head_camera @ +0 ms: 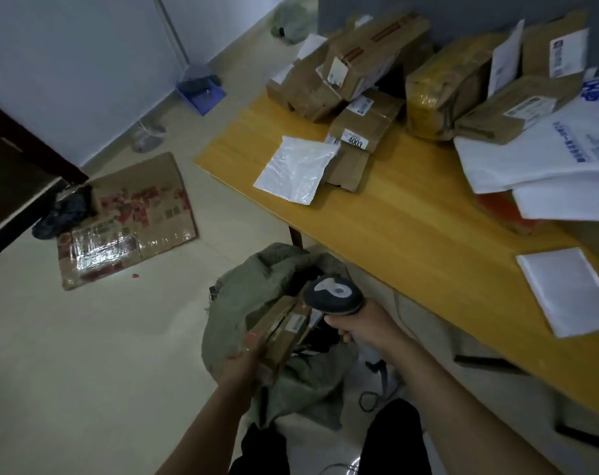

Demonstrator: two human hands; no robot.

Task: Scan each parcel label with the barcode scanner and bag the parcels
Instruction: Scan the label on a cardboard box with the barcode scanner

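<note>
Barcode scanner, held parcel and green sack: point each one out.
barcode scanner (334, 294), head view, top of its dark head.
held parcel (279, 335), head view, its brown top face.
green sack (234, 286), head view, its left wall.

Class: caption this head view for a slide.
Right hand holds scanner beside parcel gripped by left hand above sack.

Left hand (245, 363) grips parcel (277, 332) over green sack (236, 303); right hand (363, 325) holds scanner (334, 293) above label (296, 322).

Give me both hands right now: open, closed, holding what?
Left hand: grips a brown parcel over the green sack.
Right hand: grips the barcode scanner, its head near the parcel's label.
</note>
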